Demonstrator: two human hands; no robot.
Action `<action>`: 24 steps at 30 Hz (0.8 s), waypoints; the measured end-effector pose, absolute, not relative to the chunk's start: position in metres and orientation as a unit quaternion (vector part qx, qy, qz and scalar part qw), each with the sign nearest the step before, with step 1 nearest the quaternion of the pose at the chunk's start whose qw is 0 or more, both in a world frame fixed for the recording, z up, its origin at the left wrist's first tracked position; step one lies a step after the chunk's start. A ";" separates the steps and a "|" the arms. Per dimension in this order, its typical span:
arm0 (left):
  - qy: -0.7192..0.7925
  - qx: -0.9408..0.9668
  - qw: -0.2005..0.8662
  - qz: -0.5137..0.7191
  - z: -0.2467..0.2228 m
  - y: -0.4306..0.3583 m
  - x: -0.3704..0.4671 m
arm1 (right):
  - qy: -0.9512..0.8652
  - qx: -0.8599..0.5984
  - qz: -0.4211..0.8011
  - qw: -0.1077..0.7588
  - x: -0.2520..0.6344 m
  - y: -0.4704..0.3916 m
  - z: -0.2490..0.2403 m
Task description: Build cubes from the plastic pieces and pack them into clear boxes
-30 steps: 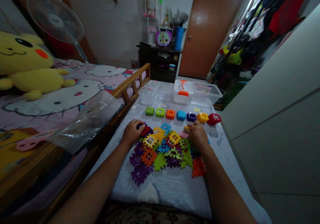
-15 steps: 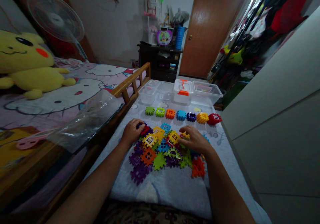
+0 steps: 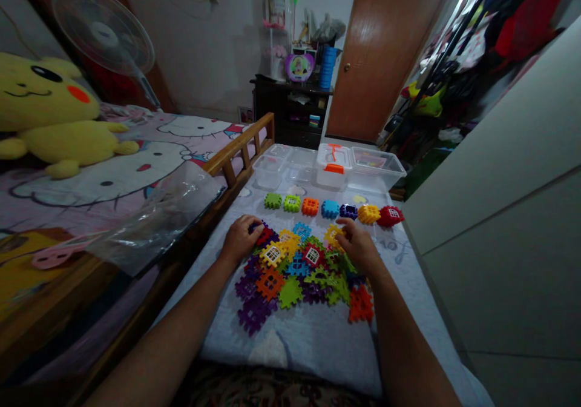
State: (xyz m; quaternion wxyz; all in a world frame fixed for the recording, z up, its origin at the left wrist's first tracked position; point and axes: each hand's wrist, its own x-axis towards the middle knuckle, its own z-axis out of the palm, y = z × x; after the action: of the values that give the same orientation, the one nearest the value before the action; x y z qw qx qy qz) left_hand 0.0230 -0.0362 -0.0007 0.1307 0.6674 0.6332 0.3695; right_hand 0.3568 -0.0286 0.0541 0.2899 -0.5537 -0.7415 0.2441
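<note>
A heap of notched plastic building blocks lies on the cloth-covered table between my hands. At its left edge, my left hand point(image 3: 240, 238) rests with thumb and forefinger apart, beside a red block point(image 3: 264, 235) and dark purple ones. My right hand point(image 3: 357, 243) pinches a yellow block point(image 3: 333, 235) at the heap's upper right; its fingers partly cover it. A red block with a white window point(image 3: 313, 255) shows in the middle. Around it are a blue block point(image 3: 298, 264), an orange block point(image 3: 270, 283), a green block point(image 3: 290, 292) and purple blocks point(image 3: 255, 315).
Beyond the heap runs a row of single-coloured block stacks, from a green stack point(image 3: 273, 200) to a red stack point(image 3: 390, 215). Clear plastic boxes point(image 3: 377, 174) stand at the far end, one with an orange-latched lid point(image 3: 334, 168). A wooden bed rail point(image 3: 236, 146) borders the left.
My right hand has moved slightly away from me and to the right with the yellow block, uncovering the red block with the white window. My left hand has stayed put.
</note>
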 end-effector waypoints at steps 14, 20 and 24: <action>0.631 0.672 0.122 0.368 -0.004 -0.035 0.020 | -0.748 -0.637 0.086 0.166 0.369 -0.014 0.031; 0.631 0.674 0.116 0.365 -0.005 -0.035 0.020 | -0.758 -0.643 0.064 0.090 0.368 -0.018 0.035; 0.632 0.673 0.119 0.365 -0.004 -0.034 0.021 | -0.760 -0.643 0.077 0.055 0.364 -0.017 0.037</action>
State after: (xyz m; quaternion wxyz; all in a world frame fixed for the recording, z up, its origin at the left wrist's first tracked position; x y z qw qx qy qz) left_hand 0.0206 -0.0343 -0.0037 0.1190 0.6731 0.6320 0.3651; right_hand 0.3642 -0.0171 0.0369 0.0547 -0.6430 -0.7601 0.0769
